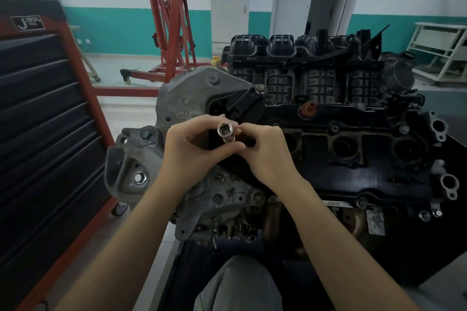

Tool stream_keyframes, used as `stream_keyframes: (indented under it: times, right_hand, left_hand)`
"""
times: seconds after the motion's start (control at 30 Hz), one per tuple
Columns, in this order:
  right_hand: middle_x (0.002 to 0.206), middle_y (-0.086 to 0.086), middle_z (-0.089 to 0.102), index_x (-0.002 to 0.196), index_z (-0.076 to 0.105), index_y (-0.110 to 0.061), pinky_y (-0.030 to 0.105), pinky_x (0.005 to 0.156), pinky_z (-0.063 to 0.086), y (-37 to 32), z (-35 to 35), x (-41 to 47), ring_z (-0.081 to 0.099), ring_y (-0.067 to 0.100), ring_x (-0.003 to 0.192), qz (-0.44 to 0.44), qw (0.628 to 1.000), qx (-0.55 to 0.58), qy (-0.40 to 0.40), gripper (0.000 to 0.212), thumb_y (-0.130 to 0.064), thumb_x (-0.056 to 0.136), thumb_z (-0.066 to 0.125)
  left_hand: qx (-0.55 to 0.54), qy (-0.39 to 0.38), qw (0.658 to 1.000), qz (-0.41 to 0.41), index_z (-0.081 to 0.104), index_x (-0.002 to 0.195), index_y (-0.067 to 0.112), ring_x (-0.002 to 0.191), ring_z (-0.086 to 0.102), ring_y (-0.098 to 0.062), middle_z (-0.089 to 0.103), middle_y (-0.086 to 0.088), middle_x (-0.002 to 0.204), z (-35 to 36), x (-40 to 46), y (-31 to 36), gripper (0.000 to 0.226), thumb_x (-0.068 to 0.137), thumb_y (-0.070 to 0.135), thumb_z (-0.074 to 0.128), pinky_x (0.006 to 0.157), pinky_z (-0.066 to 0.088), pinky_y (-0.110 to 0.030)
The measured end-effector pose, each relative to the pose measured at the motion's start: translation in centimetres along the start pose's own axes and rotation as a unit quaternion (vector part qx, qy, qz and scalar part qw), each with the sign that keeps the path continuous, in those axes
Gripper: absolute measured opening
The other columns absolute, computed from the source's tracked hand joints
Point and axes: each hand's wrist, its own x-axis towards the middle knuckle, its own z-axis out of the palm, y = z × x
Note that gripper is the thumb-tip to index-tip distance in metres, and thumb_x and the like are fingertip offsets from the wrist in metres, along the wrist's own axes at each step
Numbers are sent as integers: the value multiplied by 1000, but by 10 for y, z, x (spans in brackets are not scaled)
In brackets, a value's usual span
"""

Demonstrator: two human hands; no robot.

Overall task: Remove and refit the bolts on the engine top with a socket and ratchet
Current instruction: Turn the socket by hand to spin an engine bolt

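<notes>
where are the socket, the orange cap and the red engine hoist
socket [226,130]: head view, on its square drive end
orange cap [307,110]: head view, on its top
red engine hoist [174,25]: head view, on its upright mast

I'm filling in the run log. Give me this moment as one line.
step: handling socket | left hand: holds socket, square drive up | right hand: fingertips at socket | ratchet: not visible | place: over engine top

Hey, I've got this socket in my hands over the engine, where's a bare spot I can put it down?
The flat black panel at the near right of the engine top, between the round wells and the front edge, looks bare. The grey bracket behind your left hand has a smooth face, though tilted. It is crowded around the intake manifold and under your right hand holding the socket.
</notes>
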Motion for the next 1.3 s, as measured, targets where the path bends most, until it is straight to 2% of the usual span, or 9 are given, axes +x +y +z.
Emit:
stream_keyframes:
  times: [0.2, 0.3, 0.4, 0.5, 0.6, 0.77, 0.93, 1.1, 1.3]
  right_hand:
    - [99, -5, 73, 112, 70, -19, 26, 85, 54, -1, -2, -1, 67, 4, 94, 3, 999, 28, -35, 25, -18, 87, 70]
    - [96, -3, 74, 108, 72, -16, 26, 83, 54, -1, -2, -1, 68, 6, 91, 12, 999, 33, -29, 21, -15, 88, 68]
    - [86, -4, 73, 100, 73, -14, 22, 74, 54, -1, -1, -1, 67, 4, 80, 14, 1000, 19, -4, 16, -13, 85, 71]
    - [89, -5, 73, 101, 74, -15, 24, 77, 54, -2, -2, -1, 67, 3, 83, 16, 1000, 22, 2, 18, -16, 83, 74]
    - [97, -6, 73, 108, 71, -18, 25, 83, 54, -4, -3, -2, 67, 3, 91, 11, 999, 24, -24, 22, -18, 86, 71]
    - [95, 0, 74, 107, 73, -15, 33, 80, 55, -4, -2, -1, 68, 10, 88, 17, 1000, 2, -9, 23, -16, 84, 72]
    - [90, -3, 74, 100, 74, -15, 32, 78, 55, -3, -1, -1, 68, 6, 84, 16, 1000, 7, 3, 22, -19, 79, 77]
    - [108, -5, 72, 120, 67, -23, 22, 91, 51, -4, -3, -2, 65, 2, 102, -7, 999, 17, -30, 32, -15, 89, 68]
    - [90, -4, 74, 102, 74, -16, 26, 75, 54, -2, 0, -1, 68, 5, 83, 19, 1000, -3, 13, 21, -18, 82, 74]
  left_hand:
    - [-47, -8, 998, -38, 69, 99, 0, 89, 71, -11, 75, 7, 88, 0, -1, 2, 25, 75, -5, 71, 82, 53, -20]
    - [-58, -31, 997, -29, 67, 102, -6, 92, 70, -17, 73, -5, 93, -2, 0, 2, 24, 78, -7, 68, 86, 53, -25]
    - [-22, -16, 1000, -9, 69, 93, -7, 89, 70, -23, 71, -15, 90, -1, 0, 1, 21, 73, -3, 74, 92, 51, -32]
    - [-24, 7, 999, -21, 69, 90, -2, 86, 70, -26, 71, -15, 87, 0, -1, 1, 22, 70, 2, 76, 90, 53, -34]
    - [-62, -16, 997, -38, 69, 97, 5, 90, 70, -20, 74, -3, 90, -1, -1, 2, 23, 75, 2, 72, 85, 54, -29]
    - [-54, -47, 997, -22, 68, 99, -4, 94, 69, -23, 71, -14, 96, -3, 1, 1, 24, 75, -1, 72, 88, 53, -30]
    - [1, -5, 1000, -2, 71, 92, 1, 89, 71, -18, 72, -8, 89, -1, 0, 2, 24, 69, 4, 77, 89, 53, -30]
    - [-59, -34, 997, -46, 66, 106, 2, 90, 69, -7, 74, 14, 91, -3, 1, 5, 29, 77, 1, 68, 81, 51, -17]
    - [-8, -8, 1000, -11, 70, 94, -2, 89, 70, -16, 72, -7, 90, -1, 1, 2, 26, 69, 0, 78, 88, 52, -26]
